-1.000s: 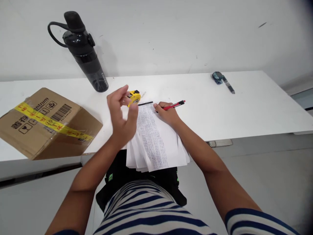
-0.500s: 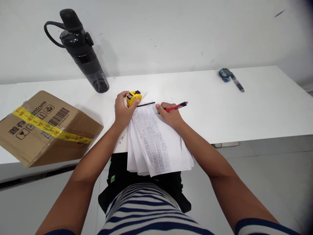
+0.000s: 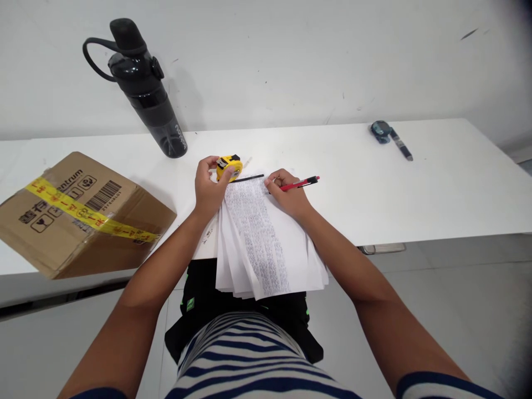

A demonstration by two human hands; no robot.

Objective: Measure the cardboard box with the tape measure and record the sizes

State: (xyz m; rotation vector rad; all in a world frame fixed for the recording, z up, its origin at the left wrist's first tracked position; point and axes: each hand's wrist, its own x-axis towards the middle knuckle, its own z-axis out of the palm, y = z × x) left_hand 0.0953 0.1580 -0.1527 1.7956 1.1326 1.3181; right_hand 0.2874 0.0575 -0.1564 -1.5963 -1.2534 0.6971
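My left hand [image 3: 211, 183] is closed around a yellow and black tape measure [image 3: 231, 166] at the top left of a paper stack [image 3: 295, 244]. Dense handwriting runs in a band down the upper sheet, and the lower ends of the sheets hang past the table edge. A thin black strip [image 3: 251, 178] lies across the top of the sheets, beside the tape measure. Between its fingers my right hand [image 3: 288, 194] grips a red pen [image 3: 300, 183], whose black end points right. That hand rests on the paper's upper right part; the pen's tip is hard to make out.
A tilted-looking black bottle [image 3: 149, 100] stands by the wall at the back left. On the left is a cardboard box [image 3: 83, 216] with yellow tape. A dark round device [image 3: 380, 131] and a dark marker-like stick [image 3: 401, 145] lie at the back right of the white table [image 3: 436, 194].
The view has shifted slightly. Both hands keep their hold on the tape measure and the pen, with barely any movement over the paper.
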